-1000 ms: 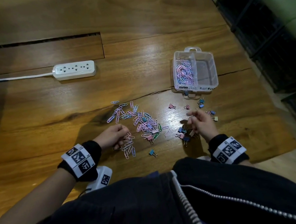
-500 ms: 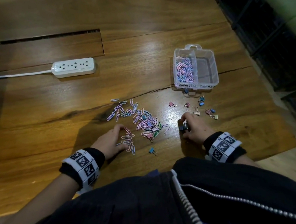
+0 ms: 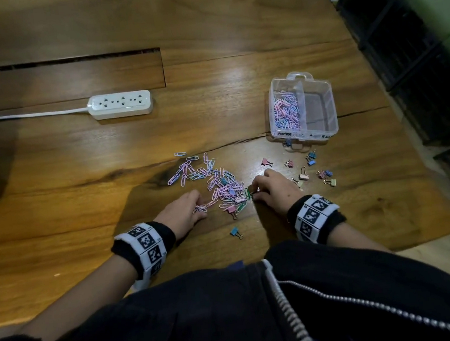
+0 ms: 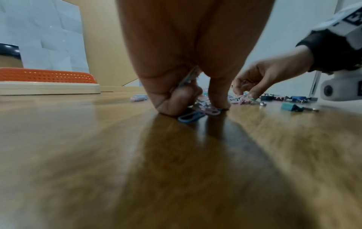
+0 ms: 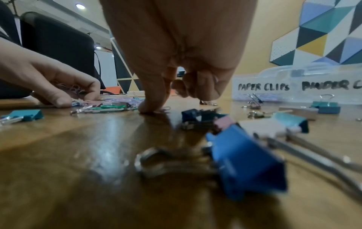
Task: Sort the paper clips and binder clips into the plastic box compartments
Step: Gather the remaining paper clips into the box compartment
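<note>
A pile of pastel paper clips (image 3: 219, 183) lies on the wooden table (image 3: 82, 202). My left hand (image 3: 200, 207) is at its near left edge with curled fingers gripping a bunch of paper clips (image 4: 188, 79), fingertips on the wood. My right hand (image 3: 254, 192) is at the pile's right edge, pinching at a paper clip (image 5: 164, 108) beside a green one (image 3: 247, 193). The clear plastic box (image 3: 330, 103) stands far right; its left compartment holds paper clips (image 3: 285, 111), and the right one looks bare. Binder clips (image 3: 303, 176) lie scattered right of my right hand.
A white power strip (image 3: 120, 104) with its cord lies at the back left. One blue binder clip (image 3: 235, 232) sits near the front edge between my wrists. More binder clips (image 5: 245, 162) lie under my right wrist. The table's right edge (image 3: 444, 203) is close.
My right hand has moved left from the binder clips to the right edge of the paper clip pile. My left hand stayed at the pile's near left edge, still gathering clips.
</note>
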Demonstrator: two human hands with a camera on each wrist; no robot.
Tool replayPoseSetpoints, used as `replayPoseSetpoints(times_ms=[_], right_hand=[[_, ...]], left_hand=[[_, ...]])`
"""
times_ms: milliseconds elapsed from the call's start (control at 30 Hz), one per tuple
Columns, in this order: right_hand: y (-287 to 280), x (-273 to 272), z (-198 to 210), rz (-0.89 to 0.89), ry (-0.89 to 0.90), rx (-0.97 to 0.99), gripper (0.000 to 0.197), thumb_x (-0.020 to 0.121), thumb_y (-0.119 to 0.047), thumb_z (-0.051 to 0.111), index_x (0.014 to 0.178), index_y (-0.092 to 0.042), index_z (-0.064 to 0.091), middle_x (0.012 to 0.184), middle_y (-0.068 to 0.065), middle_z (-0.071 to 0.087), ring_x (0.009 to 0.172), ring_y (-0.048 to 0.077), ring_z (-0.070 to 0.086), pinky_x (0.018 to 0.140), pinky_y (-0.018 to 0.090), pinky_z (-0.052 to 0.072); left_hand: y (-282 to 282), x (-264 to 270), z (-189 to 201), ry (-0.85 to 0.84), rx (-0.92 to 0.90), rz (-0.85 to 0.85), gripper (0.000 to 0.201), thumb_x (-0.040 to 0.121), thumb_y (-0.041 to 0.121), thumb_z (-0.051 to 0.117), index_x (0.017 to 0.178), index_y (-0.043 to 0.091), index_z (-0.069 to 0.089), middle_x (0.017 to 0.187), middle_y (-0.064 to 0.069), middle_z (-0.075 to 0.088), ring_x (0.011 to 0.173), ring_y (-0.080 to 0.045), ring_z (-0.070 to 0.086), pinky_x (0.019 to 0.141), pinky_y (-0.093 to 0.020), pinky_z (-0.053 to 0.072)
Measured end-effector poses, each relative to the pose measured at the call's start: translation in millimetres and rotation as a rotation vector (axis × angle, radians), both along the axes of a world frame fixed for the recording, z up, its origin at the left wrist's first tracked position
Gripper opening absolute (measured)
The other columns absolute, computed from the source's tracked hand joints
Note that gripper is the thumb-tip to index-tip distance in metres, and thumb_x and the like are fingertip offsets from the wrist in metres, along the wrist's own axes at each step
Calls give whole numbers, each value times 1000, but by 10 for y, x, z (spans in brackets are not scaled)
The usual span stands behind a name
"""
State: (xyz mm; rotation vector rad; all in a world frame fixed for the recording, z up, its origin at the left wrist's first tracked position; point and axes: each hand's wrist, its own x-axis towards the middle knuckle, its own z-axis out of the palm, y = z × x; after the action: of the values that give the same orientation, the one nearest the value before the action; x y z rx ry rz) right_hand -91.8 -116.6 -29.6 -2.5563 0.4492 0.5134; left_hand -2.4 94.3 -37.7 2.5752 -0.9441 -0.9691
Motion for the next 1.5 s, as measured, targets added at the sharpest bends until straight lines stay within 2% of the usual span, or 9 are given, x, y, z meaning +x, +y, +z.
replayPoseSetpoints(times_ms=[400, 500, 633, 767, 900, 1100, 1233, 1333, 1500], right_hand=[[6, 8, -7, 48, 45, 13, 7, 87, -12, 53, 84, -12, 47, 93, 1, 44, 87, 15, 45, 74, 21, 37], [-10, -1, -20, -38, 5, 89, 4, 85, -9, 55, 83, -9, 52, 87, 3, 51, 82, 16, 48, 65, 17, 35], [-52, 9, 40, -348, -97, 418, 12, 84, -3, 57, 88, -13, 52, 80, -8, 51, 74, 4, 48, 66, 19, 38], [-53, 62, 144, -562, -61, 890, 22, 89, 2, 44, 106, -7, 54, 80, -1, 52, 65, 8, 47, 54, 15, 39], [33, 182, 198, -691, -5, 1203, 30, 93, 2, 26, 83, -6, 53, 73, 4, 47, 61, 12, 42, 51, 20, 32], [316, 370, 193, -591, 108, 1246, 30, 90, 6, 27, 80, -8, 53, 76, 7, 57, 52, 10, 51, 44, 16, 39], [504, 436, 122, -540, 151, 1194, 31, 88, 4, 27, 78, -9, 53, 61, 2, 40, 43, 7, 38, 39, 17, 30], [621, 436, 103, -347, 118, 866, 20, 93, -13, 39, 78, -12, 53, 66, 2, 43, 51, 9, 41, 45, 20, 29], [729, 396, -29, 122, 40, 193, 30, 76, -33, 68, 100, -19, 55, 105, 2, 58, 97, 18, 53, 85, 35, 47]], left_hand=[[-147, 148, 7, -106, 25, -18, 21, 95, 39, 39, 87, 19, 41, 86, 2, 47, 78, -14, 44, 62, -25, 33], [-158, 237, 16, 103, -141, 141, 22, 96, 31, 39, 79, 18, 41, 86, -3, 50, 74, -16, 45, 57, -26, 32], [-130, 303, 103, 617, -443, 499, 24, 98, 19, 35, 75, 16, 39, 66, -3, 44, 37, -1, 44, 37, -14, 34], [-53, 323, 136, 1078, -733, 744, 21, 89, 7, 34, 71, 12, 44, 60, -2, 52, 42, -8, 47, 35, -16, 36], [-38, 301, 177, 1224, -782, 795, 28, 80, 16, 32, 60, 12, 51, 51, -1, 49, 40, -11, 44, 35, -13, 32], [52, 351, 125, 712, -382, 578, 27, 95, 26, 43, 70, 16, 47, 54, 3, 39, 36, -3, 34, 36, -15, 27], [246, 343, 147, 206, -65, 53, 30, 76, 30, 71, 104, 24, 61, 96, 10, 57, 89, -8, 53, 81, -23, 42], [274, 323, 121, -37, 130, -181, 58, 75, 41, 68, 129, 38, 46, 117, 6, 59, 106, -15, 54, 85, -28, 45], [180, 285, 110, -183, 100, -263, 33, 84, 43, 57, 114, 31, 60, 110, 2, 60, 103, -16, 55, 77, -27, 42]])
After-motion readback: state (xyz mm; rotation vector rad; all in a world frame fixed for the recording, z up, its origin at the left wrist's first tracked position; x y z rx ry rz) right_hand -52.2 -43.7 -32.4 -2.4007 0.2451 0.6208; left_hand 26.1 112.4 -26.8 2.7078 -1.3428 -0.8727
